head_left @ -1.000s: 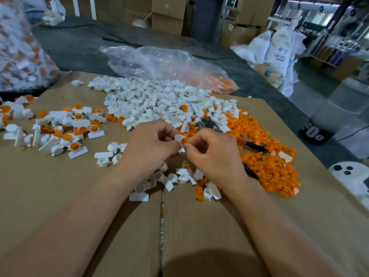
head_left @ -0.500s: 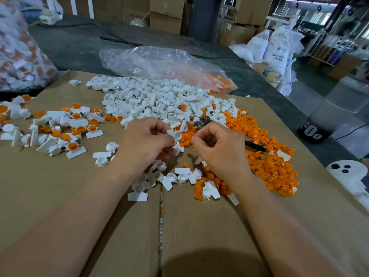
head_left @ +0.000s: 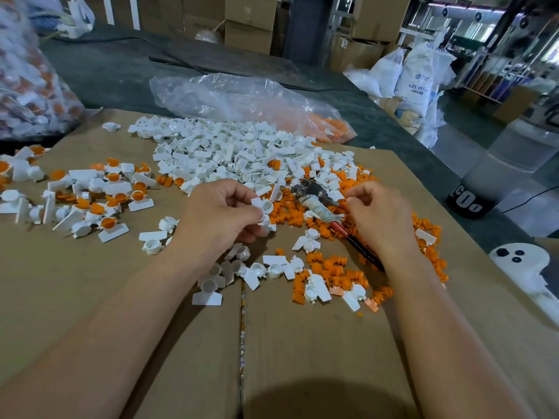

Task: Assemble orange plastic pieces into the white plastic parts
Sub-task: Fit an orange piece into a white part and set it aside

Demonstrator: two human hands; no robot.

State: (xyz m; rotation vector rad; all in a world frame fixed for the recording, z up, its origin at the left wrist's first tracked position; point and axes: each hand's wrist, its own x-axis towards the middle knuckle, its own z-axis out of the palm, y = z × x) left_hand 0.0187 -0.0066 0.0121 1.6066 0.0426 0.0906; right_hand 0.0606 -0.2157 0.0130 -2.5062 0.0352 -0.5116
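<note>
Left hand [head_left: 223,213] pinches white part [head_left: 265,206], cup empty. Right hand [head_left: 378,216] curled at orange pile [head_left: 290,213]; contents indeterminable. Risk: mispick or skewed insertion.

Stacked cartons [head_left: 251,22], white sacks [head_left: 420,77]

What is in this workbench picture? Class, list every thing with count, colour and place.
Loose white plastic parts: many, white, heap at centre back.
Small orange plastic pieces: many, orange, spread at right.
Finished white parts with orange inserts: many, white-and-orange, left.
Clear plastic bag: one, transparent, behind the heap.
Red-handled metal pliers: one, red and grey, among orange pieces.
Brown cardboard surface: one, brown, under everything.
White sacks: several, white, far right background.
Left hand: one, pinching a white cup-shaped part.
Right hand: one, fingers curled over orange pieces.
</note>
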